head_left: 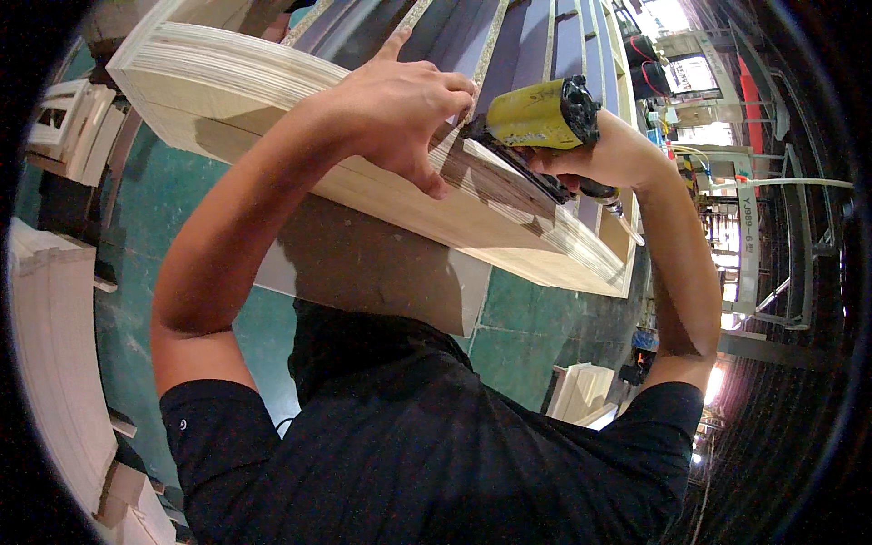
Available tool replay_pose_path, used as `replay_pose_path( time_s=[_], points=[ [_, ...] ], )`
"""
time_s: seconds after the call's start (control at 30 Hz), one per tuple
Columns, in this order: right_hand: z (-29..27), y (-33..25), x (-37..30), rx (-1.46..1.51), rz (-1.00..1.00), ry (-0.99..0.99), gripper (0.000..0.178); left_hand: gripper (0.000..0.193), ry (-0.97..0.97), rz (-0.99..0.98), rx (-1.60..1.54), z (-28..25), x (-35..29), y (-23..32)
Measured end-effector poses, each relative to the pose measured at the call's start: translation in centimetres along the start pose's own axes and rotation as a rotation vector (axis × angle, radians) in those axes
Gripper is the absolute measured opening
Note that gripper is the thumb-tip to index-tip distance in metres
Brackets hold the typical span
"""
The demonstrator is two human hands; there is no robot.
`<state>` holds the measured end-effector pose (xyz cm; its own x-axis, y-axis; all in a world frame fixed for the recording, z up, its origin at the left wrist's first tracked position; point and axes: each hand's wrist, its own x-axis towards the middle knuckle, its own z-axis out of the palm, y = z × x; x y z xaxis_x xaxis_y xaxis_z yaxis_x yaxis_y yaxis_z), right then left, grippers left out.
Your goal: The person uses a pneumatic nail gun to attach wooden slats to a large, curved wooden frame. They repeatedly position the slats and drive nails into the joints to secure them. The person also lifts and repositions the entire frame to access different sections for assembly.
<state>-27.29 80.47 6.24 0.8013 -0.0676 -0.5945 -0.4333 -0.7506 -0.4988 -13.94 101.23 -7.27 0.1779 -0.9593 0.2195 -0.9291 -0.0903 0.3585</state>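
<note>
My right hand (610, 156) grips a yellow and black pneumatic nail gun (534, 116) by its handle. The gun's nose sits at the edge of a large pale wooden frame (391, 209), near a thin light strip; whether it touches is hard to tell. An air fitting (621, 216) hangs from the gun's handle end. My left hand (400, 107) is spread over the frame's near edge, just left of the gun, thumb pointing down along its layered side. Inside the frame, thin pale strips (550, 41) stand between grey-purple panels (520, 47).
Stacked pale boards (54, 336) line the left side, with more wooden pieces (77, 132) behind them. A cream block of boards (581, 392) stands at lower right on the green floor (522, 313). A pale hose (799, 183) crosses the metal racking at right.
</note>
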Motion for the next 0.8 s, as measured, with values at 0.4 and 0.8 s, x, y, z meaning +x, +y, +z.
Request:
replay_pose_path(
  time_s=[0.4,0.8],
  points=[
    [1.2,1.2,-3.2,0.122,0.055,-0.015,0.039,0.102,0.075,0.046,0.027,0.2,-0.2,-0.3],
    [1.8,2.1,-2.6,-0.016,-0.184,-0.052,0.033,0.11,0.114,-0.2,0.194,-3.4,-4.0,-0.5]
  ],
)
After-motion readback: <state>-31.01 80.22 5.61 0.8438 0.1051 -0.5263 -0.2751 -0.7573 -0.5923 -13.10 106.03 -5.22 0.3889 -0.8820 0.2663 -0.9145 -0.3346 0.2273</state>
